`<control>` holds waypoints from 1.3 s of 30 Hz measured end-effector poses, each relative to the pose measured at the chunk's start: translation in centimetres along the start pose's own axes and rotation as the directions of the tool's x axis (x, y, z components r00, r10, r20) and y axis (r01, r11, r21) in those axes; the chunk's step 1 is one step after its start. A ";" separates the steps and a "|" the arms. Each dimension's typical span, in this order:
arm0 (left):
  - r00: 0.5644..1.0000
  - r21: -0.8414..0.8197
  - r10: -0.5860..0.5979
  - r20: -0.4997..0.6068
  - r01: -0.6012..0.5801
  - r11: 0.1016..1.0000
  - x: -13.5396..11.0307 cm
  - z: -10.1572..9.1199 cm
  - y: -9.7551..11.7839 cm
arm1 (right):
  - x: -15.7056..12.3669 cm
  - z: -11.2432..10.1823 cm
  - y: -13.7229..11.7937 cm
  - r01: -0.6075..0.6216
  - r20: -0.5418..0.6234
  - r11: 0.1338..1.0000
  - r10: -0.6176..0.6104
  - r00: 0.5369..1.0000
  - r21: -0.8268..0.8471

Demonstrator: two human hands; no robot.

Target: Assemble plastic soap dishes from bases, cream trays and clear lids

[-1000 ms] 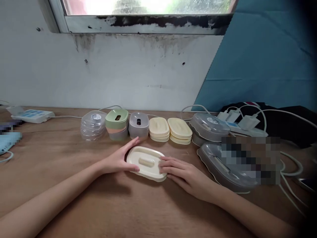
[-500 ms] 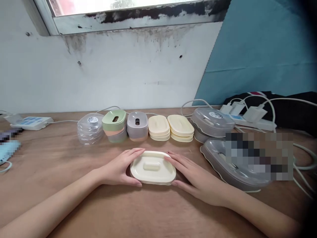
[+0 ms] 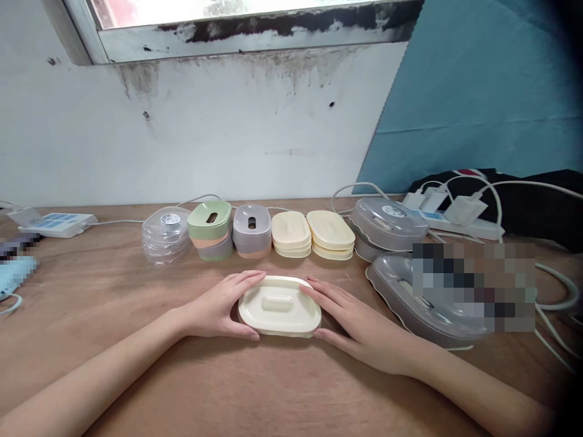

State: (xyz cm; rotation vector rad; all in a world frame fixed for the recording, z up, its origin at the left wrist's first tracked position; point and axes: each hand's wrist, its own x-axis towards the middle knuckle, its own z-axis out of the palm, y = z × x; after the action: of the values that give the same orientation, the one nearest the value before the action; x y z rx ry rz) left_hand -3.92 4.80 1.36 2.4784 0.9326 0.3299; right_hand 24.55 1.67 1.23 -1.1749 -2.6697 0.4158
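Note:
A cream oval plastic box [image 3: 279, 305] with a recessed lid lies flat on the wooden table [image 3: 136, 291], straight in front of me. My left hand [image 3: 218, 306] cups its left end, fingers curved round the rim. My right hand [image 3: 353, 328] presses against its right end with the fingers stretched along the edge. Both hands hold the box between them.
Behind the box runs a row: clear round lids [image 3: 166, 240], a green-topped stack [image 3: 210, 230], a grey-topped stack [image 3: 251, 230] and two cream lid stacks [image 3: 312, 233]. Grey translucent trays [image 3: 410, 291] lie right, with chargers and cables [image 3: 455, 212]. A power strip [image 3: 57, 223] sits far left.
The box, tilted and skewed a second ago, now lies level and square between my hands. My right hand has shifted from its top edge to its right end. The view has dropped slightly.

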 end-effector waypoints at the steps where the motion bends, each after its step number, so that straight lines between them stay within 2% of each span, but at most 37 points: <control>1: 1.000 0.002 0.000 0.000 0.000 1.000 0.0 0.0 0.0 | 0.0 0.0 0.0 0.003 -0.006 1.000 -0.003 1.000 0.004; 6: 1.000 0.016 0.023 0.004 -0.023 1.000 -0.1 0.1 -0.1 | -0.2 0.3 0.3 0.020 -0.033 1.000 -0.020 0.999 0.021; 10: 0.996 0.087 0.087 -0.001 -0.087 0.992 -0.1 0.0 0.2 | -0.1 0.3 0.3 0.026 -0.032 1.000 -0.026 0.999 0.015; 12: 0.988 0.202 0.130 -0.082 -0.111 0.973 0.2 -0.5 0.4 | -0.1 0.3 0.3 0.033 -0.042 0.999 -0.032 0.999 0.019; 14: 0.952 0.367 0.156 -0.265 -0.050 0.929 0.4 -1.7 0.3 | -0.1 0.3 0.4 0.031 -0.040 0.999 -0.030 0.999 0.019; 16: 0.883 0.493 0.153 -0.443 0.098 0.865 0.5 -3.2 -0.1 | -0.2 0.3 0.4 0.020 -0.023 1.000 -0.019 1.000 0.016; 18: 0.838 0.544 0.107 -0.536 0.246 0.802 0.5 -4.8 -0.9 | -0.1 0.2 0.3 0.006 -0.003 1.000 -0.006 1.000 0.012; 20: 0.833 0.548 0.031 -0.553 0.335 0.766 0.3 -6.1 -1.7 | 0.0 0.1 0.2 -0.001 0.010 1.000 0.001 1.000 0.006; 23: 0.862 0.527 -0.064 -0.502 0.364 0.768 0.4 -7.2 -2.4 | 0.2 0.0 0.1 0.004 0.018 1.000 -0.004 1.000 -0.002; 25: 0.872 0.525 -0.113 -0.475 0.384 0.759 0.8 -7.4 -2.7 | 0.3 0.1 0.2 0.014 0.012 1.000 -0.014 1.000 -0.001; 30: 0.853 0.552 -0.188 -0.487 0.467 0.691 2.3 -7.3 -3.4 | 0.3 0.3 0.4 0.047 -0.034 0.999 -0.046 0.998 0.024; 32: 0.847 0.566 -0.163 -0.505 0.469 0.678 2.5 -7.4 -3.7 | 0.2 0.4 0.4 0.058 -0.044 0.998 -0.057 0.997 0.029; 34: 0.831 0.579 -0.086 -0.550 0.454 0.677 2.5 -7.8 -3.3 | 0.2 0.3 0.4 0.063 -0.047 0.998 -0.061 0.997 0.029; 36: 0.787 0.566 0.033 -0.617 0.414 0.712 2.3 -8.3 -2.0 | 0.2 0.2 0.3 0.055 -0.043 0.998 -0.054 0.998 0.029; 37: 0.760 0.550 0.095 -0.643 0.372 0.748 2.1 -8.5 -1.0 | 0.1 0.1 0.2 0.047 -0.039 0.998 -0.046 0.998 0.031; 39: 0.725 0.502 0.215 -0.654 0.204 0.840 1.7 -8.1 1.2 | 0.1 0.0 0.1 0.028 -0.030 0.999 -0.027 0.999 0.038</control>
State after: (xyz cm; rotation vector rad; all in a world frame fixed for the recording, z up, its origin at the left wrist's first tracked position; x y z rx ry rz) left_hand -5.06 7.89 9.05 2.9127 1.4841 1.2255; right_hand 24.51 1.79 1.17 -1.1240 -2.6376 0.4399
